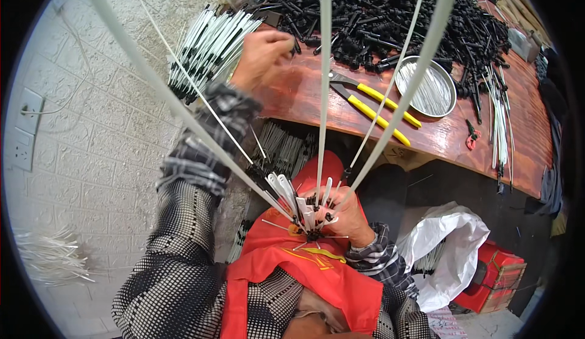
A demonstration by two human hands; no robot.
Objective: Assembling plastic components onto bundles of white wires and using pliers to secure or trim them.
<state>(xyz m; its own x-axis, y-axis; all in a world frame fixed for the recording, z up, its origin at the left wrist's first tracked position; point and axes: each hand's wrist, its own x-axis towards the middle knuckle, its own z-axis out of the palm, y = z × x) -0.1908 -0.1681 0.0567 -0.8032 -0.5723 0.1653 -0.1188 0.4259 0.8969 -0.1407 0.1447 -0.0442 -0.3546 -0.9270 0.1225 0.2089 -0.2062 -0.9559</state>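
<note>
What looks like an umbrella frame (314, 234) rests over my lap, its long white ribs fanning up toward the view from a cluster of black joints and white plastic pieces. My right hand (348, 218) grips it from the right side, fingers partly hidden behind the pieces. My left hand (262, 55) is raised over the table's left end with its fingers curled in. Whatever it may hold is too small or hidden to make out. Close beside it lies a bundle of white rods with black fittings (213, 49).
A large heap of black plastic parts (378, 16) covers the back of the wooden table (304, 95). Yellow-handled cutters (381, 116) and a round tin of thin white pins (425, 87) lie nearer. More rods (499, 119) lie right; a white sack (454, 247) stands below.
</note>
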